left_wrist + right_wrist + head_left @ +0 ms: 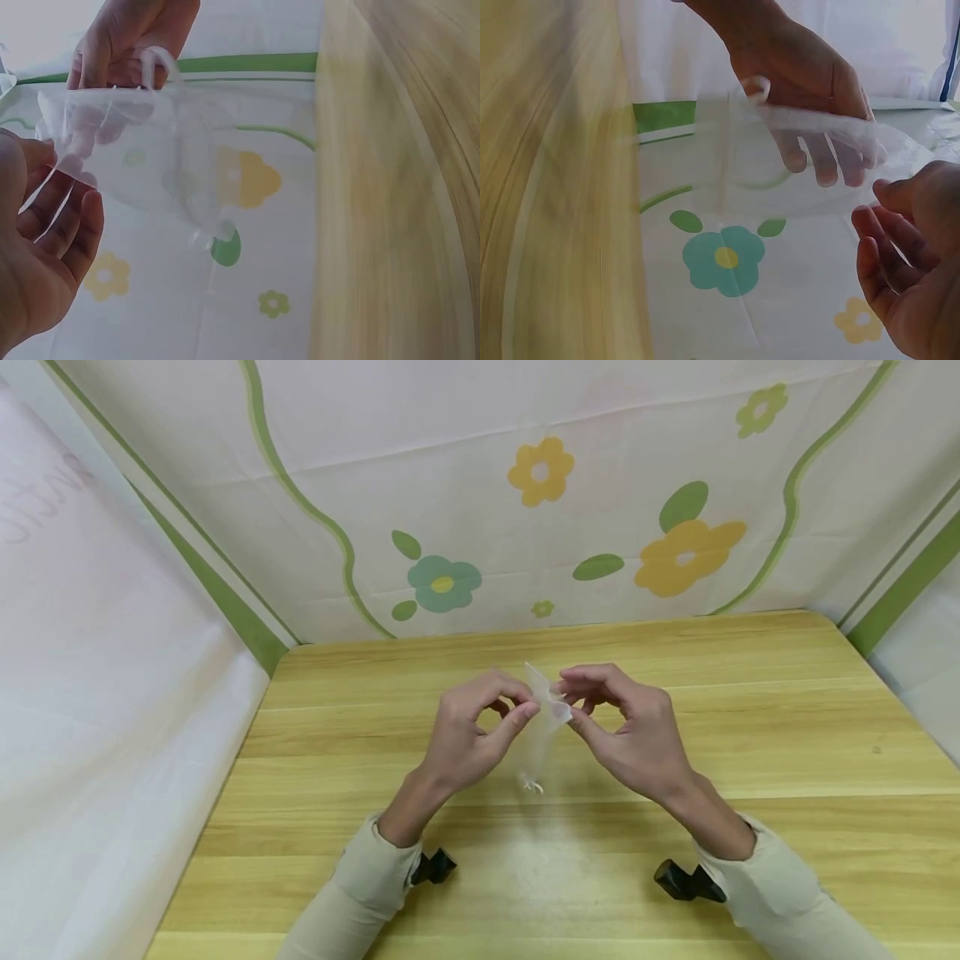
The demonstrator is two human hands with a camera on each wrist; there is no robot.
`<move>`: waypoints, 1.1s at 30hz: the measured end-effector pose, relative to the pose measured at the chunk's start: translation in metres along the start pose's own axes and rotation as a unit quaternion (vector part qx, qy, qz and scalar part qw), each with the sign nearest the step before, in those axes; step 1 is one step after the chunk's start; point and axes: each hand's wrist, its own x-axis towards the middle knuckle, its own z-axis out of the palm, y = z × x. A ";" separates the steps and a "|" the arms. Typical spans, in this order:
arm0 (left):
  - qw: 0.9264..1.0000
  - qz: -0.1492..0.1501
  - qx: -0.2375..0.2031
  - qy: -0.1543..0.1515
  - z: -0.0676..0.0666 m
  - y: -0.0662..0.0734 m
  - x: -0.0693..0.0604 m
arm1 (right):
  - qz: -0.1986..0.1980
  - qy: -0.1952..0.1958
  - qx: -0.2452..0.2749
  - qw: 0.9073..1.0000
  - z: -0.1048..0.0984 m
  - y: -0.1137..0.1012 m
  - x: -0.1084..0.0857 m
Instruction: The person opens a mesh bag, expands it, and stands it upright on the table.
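Observation:
A thin see-through plastic bag [534, 747] hangs upright between both hands, above the table. My left hand [476, 718] pinches the bag's upper edge between thumb and index finger. On the other side, my right hand [637, 727] pinches the upper edge with its thumb and fingertips. In the left wrist view the clear bag [142, 169] lies across the fingers, which show through it. A white loop [161, 61] sticks out near the bag's lower end, and the right wrist view shows this loop [758, 88] too. What the loop belongs to is unclear.
The wooden table [337, 760] spreads out beneath both hands. Behind it hangs a white cloth [465, 493] printed with flowers, and another white cloth [112, 693] hangs on the left. Black devices [433, 867] are worn at the sleeve cuffs.

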 end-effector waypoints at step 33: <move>0.999 -0.014 0.002 0.051 -0.003 0.002 0.000 | 0.001 0.033 -0.008 0.999 -0.002 -0.001 0.001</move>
